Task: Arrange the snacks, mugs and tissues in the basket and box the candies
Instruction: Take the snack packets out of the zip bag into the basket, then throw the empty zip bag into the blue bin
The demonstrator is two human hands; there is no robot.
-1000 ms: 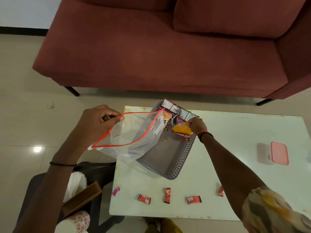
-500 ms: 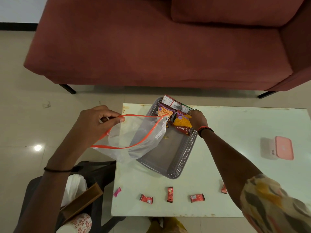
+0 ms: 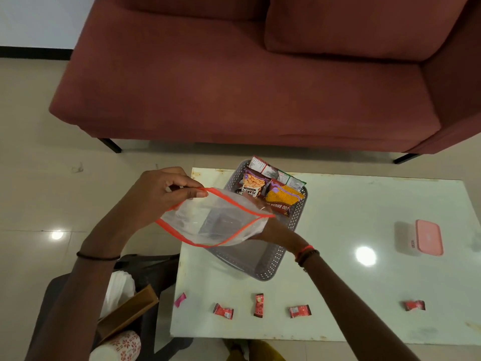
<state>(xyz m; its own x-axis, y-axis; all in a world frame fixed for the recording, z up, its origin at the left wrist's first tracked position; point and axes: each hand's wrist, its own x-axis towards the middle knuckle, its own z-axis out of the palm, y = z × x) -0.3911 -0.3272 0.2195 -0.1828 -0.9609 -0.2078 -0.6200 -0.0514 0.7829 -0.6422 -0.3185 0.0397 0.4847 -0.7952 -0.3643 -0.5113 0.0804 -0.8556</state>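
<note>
Head view, from largest to smallest: a red sofa [image 3: 247, 74] fills the upper frame, and below it a white table [image 3: 351, 282] takes up the lower right. At the table's upper left corner sits the grey basket [image 3: 270, 267], with snack packets [image 3: 270, 188] standing packed against its far end and the near part bare. A clear zip bag [image 3: 218, 222] with an orange rim hangs open over the basket's left side. The left hand [image 3: 158, 196] pinches the bag's far rim between thumb and fingers. The right hand [image 3: 273, 227] is at the bag's right corner, partly behind the plastic; it seems to grip that corner, but its fingers are hidden, so this cannot be told for sure. A pink-lidded box [image 3: 426, 239] lies shut at centre right. Five wrapped candies [image 3: 299, 311] lie in a row along the lower edge, well apart from the box. At lower left, off the table, a patterned mug [image 3: 122, 345] and something white and soft show among dark objects.

The likely risks: the limp bag could drag across the upright packets and tip them flat, or hook the basket wall and shift it towards the table corner. The pink candy [image 3: 180, 299] lies right at the left edge, so a forearm brushing it would probably send it to the floor.
</note>
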